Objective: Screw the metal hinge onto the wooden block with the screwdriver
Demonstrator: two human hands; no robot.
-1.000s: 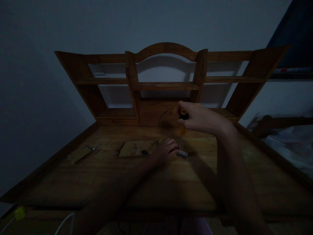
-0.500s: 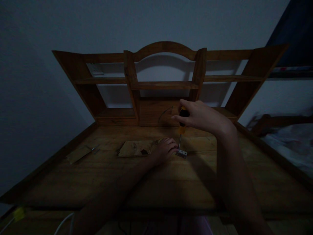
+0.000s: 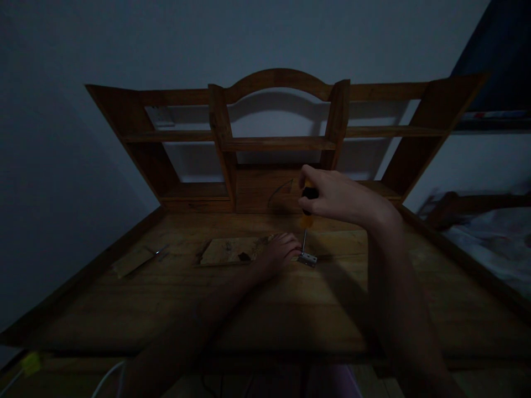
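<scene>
Your right fingers are closed around the black-and-yellow handle of a screwdriver (image 3: pixel 307 207), which you hold nearly upright, its thin metal shaft pointing down. The tip meets a small, silvery metal hinge-like piece (image 3: pixel 307 259) with holes in it, near the middle of the desk. Your left fingers lie bent and close together beside that piece, by its left end; whether they pinch anything beneath them, you cannot tell from here. Your left hand (image 3: pixel 279 254) rests low, over the right part of a flat, pale wooden board with dark, rough patches (image 3: pixel 224 251). Your right hand (image 3: pixel 334 194) is above it and to its right, the wrist bent and the forearm coming up from below.

Farther left, on the bare wood of the brown desk (image 3: pixel 265 315), lies a flat, tan piece (image 3: pixel 133 262) with a small shiny metal object (image 3: pixel 159 251) by its right end. Behind your hands stands a brown wooden shelf unit with an arched top (image 3: pixel 279 144), against a bluish-grey wall (image 3: pixel 265 33). At the far right is a whitish, crumpled material (image 3: pixel 489 243).
</scene>
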